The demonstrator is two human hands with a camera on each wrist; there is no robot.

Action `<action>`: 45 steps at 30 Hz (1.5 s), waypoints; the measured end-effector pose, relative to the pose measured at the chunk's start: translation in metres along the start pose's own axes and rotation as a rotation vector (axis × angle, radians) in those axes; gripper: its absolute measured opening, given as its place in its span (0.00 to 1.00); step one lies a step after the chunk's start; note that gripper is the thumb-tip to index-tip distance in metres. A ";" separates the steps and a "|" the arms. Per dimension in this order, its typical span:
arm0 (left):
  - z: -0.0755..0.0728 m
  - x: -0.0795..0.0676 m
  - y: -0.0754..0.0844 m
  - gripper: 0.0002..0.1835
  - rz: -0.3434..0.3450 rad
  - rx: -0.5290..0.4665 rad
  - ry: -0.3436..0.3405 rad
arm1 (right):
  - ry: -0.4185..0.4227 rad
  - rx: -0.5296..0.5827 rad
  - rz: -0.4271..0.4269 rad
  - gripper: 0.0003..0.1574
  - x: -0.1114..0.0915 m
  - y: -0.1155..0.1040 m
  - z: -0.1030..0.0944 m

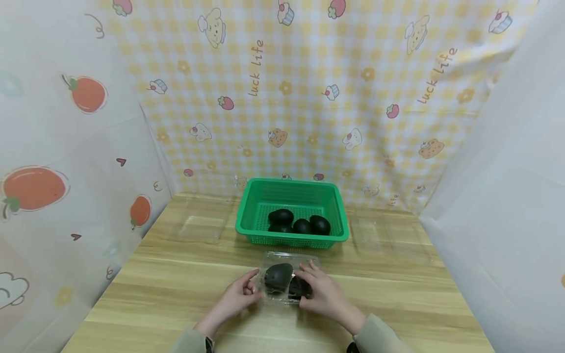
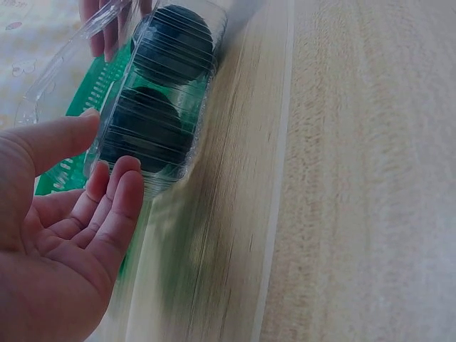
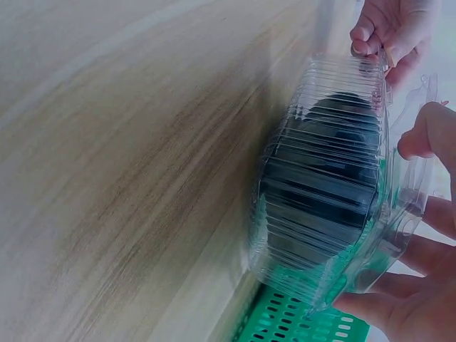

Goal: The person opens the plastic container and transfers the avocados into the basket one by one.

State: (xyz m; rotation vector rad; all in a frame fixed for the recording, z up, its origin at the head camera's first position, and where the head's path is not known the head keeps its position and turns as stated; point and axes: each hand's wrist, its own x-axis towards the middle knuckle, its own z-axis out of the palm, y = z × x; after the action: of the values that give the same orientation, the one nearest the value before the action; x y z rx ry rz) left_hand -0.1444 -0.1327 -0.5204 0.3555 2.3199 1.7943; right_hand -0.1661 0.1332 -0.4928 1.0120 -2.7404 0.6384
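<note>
A clear plastic clamshell box (image 1: pixel 270 256) stands on the table with two dark avocados (image 1: pixel 278 275) inside. Its lid stands at an angle to the base in the left wrist view. From the right, my right hand (image 1: pixel 324 294) grips the lid (image 3: pixel 377 260), thumb at the near side and fingers across the top. At the opposite end, my left hand (image 1: pixel 236 297) has its thumb and loosely bent fingers right at the box's rim, with a gap between them. In the left wrist view, that hand's fingertips (image 2: pixel 127 165) overlap the box's corner.
Behind the box stands a green perforated basket (image 1: pixel 291 239) holding several more avocados (image 1: pixel 319 225). More clear plastic containers lie on the wooden table (image 1: pixel 154 289): one at the left (image 1: pixel 200 229), others at the right (image 1: pixel 368 236). Curtains with printed patterns (image 1: pixel 309 108) enclose the back and sides.
</note>
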 end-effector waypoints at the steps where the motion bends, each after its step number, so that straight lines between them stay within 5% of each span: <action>1: 0.000 0.000 0.002 0.38 0.001 -0.003 -0.001 | -0.003 0.000 0.004 0.40 0.000 0.000 -0.001; 13: 0.002 -0.011 0.035 0.36 0.005 0.034 0.000 | -0.031 -0.003 -0.011 0.38 0.001 0.002 -0.002; 22: 0.003 -0.010 0.031 0.36 0.000 0.036 -0.006 | -0.034 -0.015 0.002 0.36 0.001 0.000 -0.005; 30: 0.002 -0.001 0.001 0.39 -0.009 0.044 -0.004 | -0.042 -0.002 0.018 0.36 0.002 -0.002 -0.007; 34: 0.002 0.000 -0.004 0.38 0.049 0.045 -0.005 | -0.049 0.003 0.021 0.36 0.003 -0.002 -0.008; 45: 0.001 0.000 0.003 0.38 -0.016 0.042 -0.009 | -0.043 0.007 0.008 0.33 0.005 -0.001 -0.009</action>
State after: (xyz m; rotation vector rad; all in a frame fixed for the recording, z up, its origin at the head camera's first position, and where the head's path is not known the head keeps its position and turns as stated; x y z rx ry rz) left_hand -0.1436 -0.1309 -0.5179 0.3492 2.3503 1.7357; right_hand -0.1694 0.1337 -0.4829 1.0285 -2.7822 0.6355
